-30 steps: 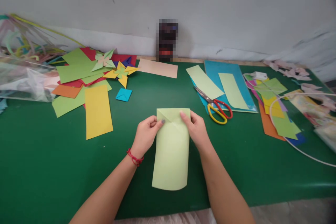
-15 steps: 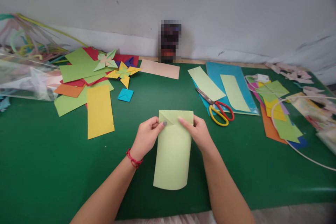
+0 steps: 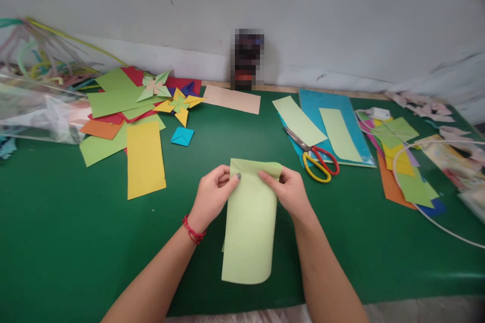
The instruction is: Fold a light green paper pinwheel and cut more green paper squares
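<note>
A pale green sheet of paper [image 3: 250, 232] hangs between my two hands, its lower end curving down toward me. My left hand [image 3: 215, 191] pinches the upper left edge, thumb in front and fingers behind. On the upper right edge my right hand [image 3: 287, 189] grips the same sheet, its thumb lying on the front. Faint crease lines run across the top part. Behind the lower left edge a small piece of pale green paper shows. Scissors [image 3: 308, 151] with one red and one yellow handle lie to the right, beyond my right hand.
Pale green strips [image 3: 339, 133] rest on a blue packet [image 3: 344, 101]. Yellow paper [image 3: 144, 161], a folded blue square [image 3: 182, 136] and a yellow folded star [image 3: 180, 103] are at left. A white cable [image 3: 401, 181] loops over coloured papers at right. A pixelated object [image 3: 248, 60] stands by the wall.
The sheet's upper right corner has shifted outward between my right fingers, and the diagonal crease at the top left shows less. Its lower end hangs slightly lower. Both hands keep their grip.
</note>
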Demonstrator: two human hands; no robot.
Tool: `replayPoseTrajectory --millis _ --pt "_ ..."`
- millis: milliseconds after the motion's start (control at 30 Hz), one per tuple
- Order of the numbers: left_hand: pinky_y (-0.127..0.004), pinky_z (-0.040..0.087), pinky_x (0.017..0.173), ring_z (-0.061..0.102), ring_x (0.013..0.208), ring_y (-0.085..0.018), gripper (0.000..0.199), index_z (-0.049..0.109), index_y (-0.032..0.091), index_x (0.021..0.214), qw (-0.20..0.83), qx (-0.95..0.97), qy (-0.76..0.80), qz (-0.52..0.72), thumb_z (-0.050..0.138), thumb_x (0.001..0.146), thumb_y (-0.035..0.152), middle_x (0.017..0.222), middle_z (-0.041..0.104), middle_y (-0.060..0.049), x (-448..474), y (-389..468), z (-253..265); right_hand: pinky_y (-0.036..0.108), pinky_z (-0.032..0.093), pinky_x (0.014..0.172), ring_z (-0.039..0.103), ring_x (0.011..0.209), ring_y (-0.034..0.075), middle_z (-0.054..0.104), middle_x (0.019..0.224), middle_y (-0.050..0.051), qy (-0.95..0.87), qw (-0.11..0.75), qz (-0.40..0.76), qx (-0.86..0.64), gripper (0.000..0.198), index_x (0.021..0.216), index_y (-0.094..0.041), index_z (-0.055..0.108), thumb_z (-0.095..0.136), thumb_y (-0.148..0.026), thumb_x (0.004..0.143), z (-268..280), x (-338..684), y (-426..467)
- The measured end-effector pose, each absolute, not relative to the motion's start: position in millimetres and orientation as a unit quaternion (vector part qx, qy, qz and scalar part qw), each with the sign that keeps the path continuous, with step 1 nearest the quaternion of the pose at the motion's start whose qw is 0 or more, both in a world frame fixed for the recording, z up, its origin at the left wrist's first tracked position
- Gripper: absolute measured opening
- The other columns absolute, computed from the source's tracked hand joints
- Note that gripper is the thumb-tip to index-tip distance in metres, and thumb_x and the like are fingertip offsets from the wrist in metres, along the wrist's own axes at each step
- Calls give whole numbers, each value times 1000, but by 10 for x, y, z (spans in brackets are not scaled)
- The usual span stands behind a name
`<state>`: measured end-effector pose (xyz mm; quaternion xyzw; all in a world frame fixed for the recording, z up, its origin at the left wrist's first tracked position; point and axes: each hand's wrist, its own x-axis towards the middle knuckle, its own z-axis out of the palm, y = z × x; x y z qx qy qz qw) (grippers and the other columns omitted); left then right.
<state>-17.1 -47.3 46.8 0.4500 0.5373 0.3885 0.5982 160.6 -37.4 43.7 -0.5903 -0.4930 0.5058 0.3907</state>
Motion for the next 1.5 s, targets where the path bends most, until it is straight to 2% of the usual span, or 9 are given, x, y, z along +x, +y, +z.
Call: replayPoseTrajectory --millis 100,267,467,700,867,1100,1500 --pt "-23 48 63 59 69 -14 21 58 19 88 602 421 529 425 56 77 36 76 63 -1 -168 -466 485 30 50 58 62 71 20 69 81 4 -495 387 512 -586 23 82 -21 67 66 -40 69 431 1594 -378" --pt "-18 42 54 53 60 -10 19 59 18 76 548 413 570 452 58 76 37 66 60 1 -187 -455 488 28 48 56 61 68 19 68 79 3 -505 376 526 -571 20 81 -21 68 66 -38 70 428 1569 -386" --pt "-18 38 50 46 56 -9 22 58 17 75 537 414 574 459 54 79 38 61 53 3 -190 -455 487 25 46 54 57 65 16 66 77 2 -517 369 523 -567 19 80 -21 66 64 -38 72 437 1568 -391" --pt "-21 43 58 52 62 -11 25 60 17 77 545 404 558 477 53 79 40 65 57 0 -201 -432 444 21 32 46 41 52 9 46 57 -3 -613 332 447 -560 22 63 -17 57 60 -35 76 440 1582 -393" --pt "-19 40 49 48 52 -9 28 58 20 97 567 398 543 476 56 78 39 56 51 4 -178 -465 477 21 37 49 47 57 11 56 65 -1 -573 360 483 -555 17 73 -19 62 61 -35 75 429 1581 -394" --pt "-16 39 47 49 53 -8 21 56 17 73 560 422 550 455 58 76 37 59 57 3 -176 -468 477 22 40 50 51 59 12 60 69 0 -550 374 496 -558 17 76 -19 64 63 -35 73 411 1576 -384" --pt "-17 39 50 49 56 -8 21 55 17 73 545 437 557 449 58 76 37 61 58 3 -191 -471 464 24 45 55 57 66 15 64 76 2 -523 369 526 -560 19 81 -20 66 64 -36 72 413 1595 -383"
